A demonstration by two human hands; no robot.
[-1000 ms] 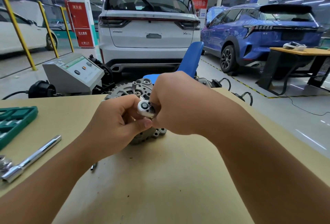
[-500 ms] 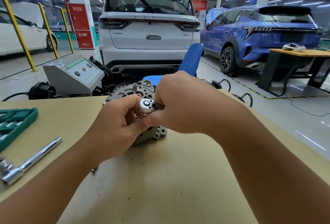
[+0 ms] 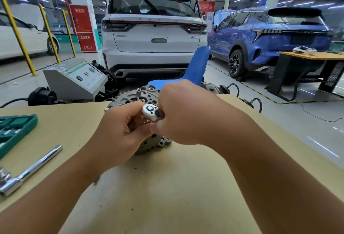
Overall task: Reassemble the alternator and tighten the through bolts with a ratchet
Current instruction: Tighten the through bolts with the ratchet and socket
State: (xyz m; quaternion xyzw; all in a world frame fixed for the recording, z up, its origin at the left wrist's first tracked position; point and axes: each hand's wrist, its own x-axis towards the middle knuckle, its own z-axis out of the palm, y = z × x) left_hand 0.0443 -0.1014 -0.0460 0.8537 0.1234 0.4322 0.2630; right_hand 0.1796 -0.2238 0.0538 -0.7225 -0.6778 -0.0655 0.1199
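Note:
A grey metal alternator [image 3: 133, 96] stands on the tan table [image 3: 167, 187], mostly hidden behind both hands. The silver ratchet head [image 3: 150, 112] shows between them, over the alternator's near face. My right hand [image 3: 188, 110] is closed around the ratchet's handle, which is hidden in the fist. My left hand [image 3: 119, 133] curls its fingers around the alternator's near side, thumb tip touching the ratchet head from below. A lug of the alternator [image 3: 163, 143] shows under the right hand.
A chrome extension bar with a socket end [image 3: 29, 170] lies at the table's left edge, beside a green tool case [image 3: 13, 131]. Behind the table stand a grey tester box [image 3: 78, 81], a blue chair [image 3: 195, 66], parked cars and a side desk [image 3: 312, 56].
The ratchet head has swung a little, tilting toward the right, with my right hand turning around it. The left hand stays on the alternator.

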